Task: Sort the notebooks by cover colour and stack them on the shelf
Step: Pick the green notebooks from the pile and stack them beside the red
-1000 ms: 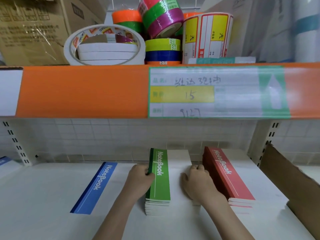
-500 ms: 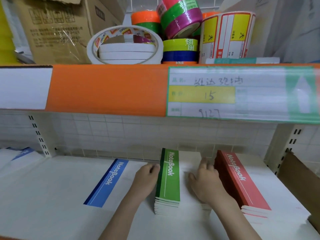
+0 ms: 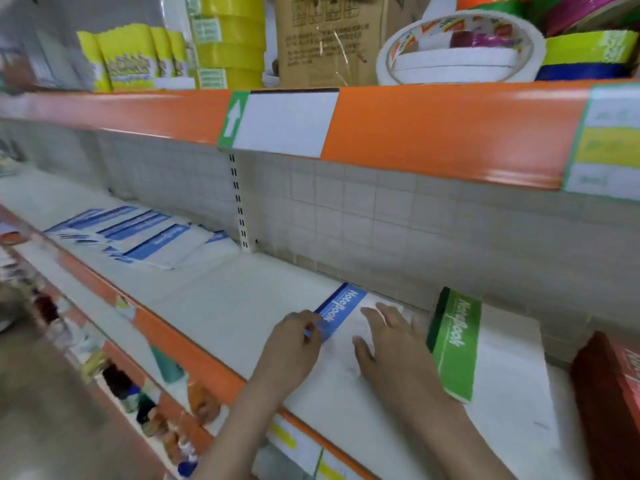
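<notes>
- Notebooks lying on shelf: scattered blue pile far left, green stack and red stack at right.
- Blue notebook flat near back wall, beside green stack.
- Left hand pinching its spine end; right hand flat, fingers straight.
- Best squared parallel to green stack; open room leftward.

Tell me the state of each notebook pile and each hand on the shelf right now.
blue notebook: lying flat on the shelf, both hands on it.
green notebook stack: stacked, untouched, right of the blue one.
red notebook stack: stacked at the right edge, partly out of view.
loose blue notebooks: scattered, unstacked, far left.
left hand: fingers curled at the blue notebook's spine edge.
right hand: flat, fingers spread on its white cover.
</notes>
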